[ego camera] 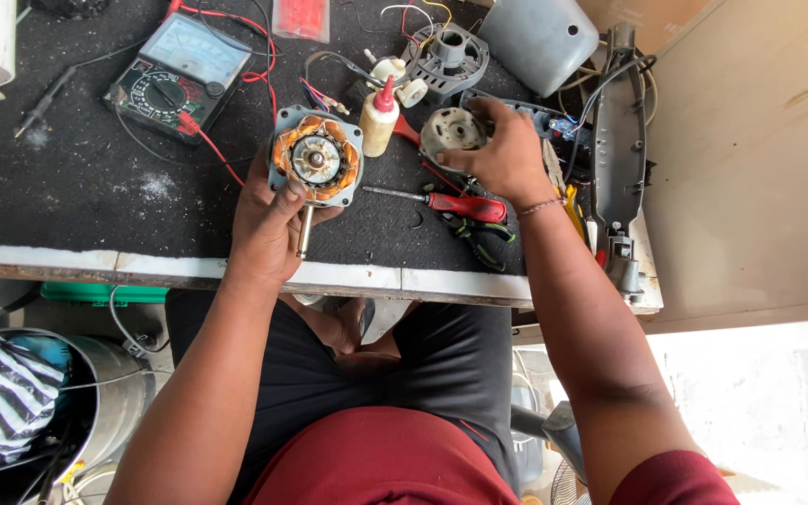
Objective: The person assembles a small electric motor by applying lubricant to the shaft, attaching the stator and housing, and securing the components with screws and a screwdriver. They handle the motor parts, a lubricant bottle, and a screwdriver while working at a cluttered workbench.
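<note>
My left hand [268,224] grips a fan motor [316,157] with copper windings, a square grey frame and a metal shaft pointing toward me, resting on the black mat. My right hand [507,159] holds a round grey motor end cover [452,129] just above the mat. Between the two parts stands a small white bottle with a red nozzle [379,119]. A red-handled screwdriver [441,201] lies on the mat below my right hand.
An analog multimeter [178,75] with red leads sits at the back left. A grey plastic motor housing [540,37], a grey bracket ring [449,58], pliers [479,236] and a long grey fan part [617,140] crowd the right side. A metal bucket [95,402] stands below the bench [95,265].
</note>
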